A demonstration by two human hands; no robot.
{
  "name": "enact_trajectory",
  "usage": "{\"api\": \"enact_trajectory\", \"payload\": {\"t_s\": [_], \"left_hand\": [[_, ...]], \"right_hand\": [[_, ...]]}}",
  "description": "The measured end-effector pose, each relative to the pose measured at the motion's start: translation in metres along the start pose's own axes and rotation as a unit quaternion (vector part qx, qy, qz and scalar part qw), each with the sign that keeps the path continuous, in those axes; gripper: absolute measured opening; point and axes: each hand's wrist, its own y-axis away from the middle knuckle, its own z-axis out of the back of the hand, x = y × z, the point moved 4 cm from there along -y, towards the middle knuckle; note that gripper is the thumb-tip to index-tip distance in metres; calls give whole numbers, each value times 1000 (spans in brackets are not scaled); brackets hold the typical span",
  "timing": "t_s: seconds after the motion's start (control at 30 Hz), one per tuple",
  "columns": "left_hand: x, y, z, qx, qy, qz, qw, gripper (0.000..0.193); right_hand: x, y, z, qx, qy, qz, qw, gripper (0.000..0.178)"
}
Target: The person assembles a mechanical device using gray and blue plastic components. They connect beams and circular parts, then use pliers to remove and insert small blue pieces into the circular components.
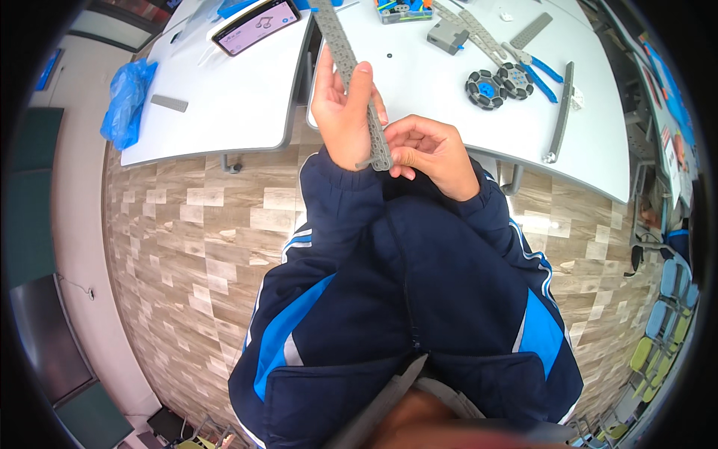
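A long grey perforated plastic beam slants from the far edge of the view toward my body. My left hand is closed round its middle, with the thumb along one side. At the beam's near end, my right hand pinches with thumb and fingers. A short thin grey rod sticks out to the left of that end. Whether a small part sits inside the right fingertips is hidden. Both hands are held above the near edges of the two white tables.
On the left table are a phone, a blue plastic bag and a grey plate. The right table bears black-rimmed wheels, a grey box-shaped block, blue-handled pliers, a beam and a parts bin.
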Motion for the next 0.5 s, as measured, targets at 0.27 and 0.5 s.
{"api": "enact_trajectory", "payload": {"t_s": [0.27, 0.5], "left_hand": [[-11, 7, 4, -99, -59, -84, 990, 67], [-7, 6, 19, -152, -58, -80, 983, 68]], "right_hand": [[30, 16, -28, -87, 397, 252, 878, 42], [31, 13, -40, -120, 494, 398, 763, 29]]}}
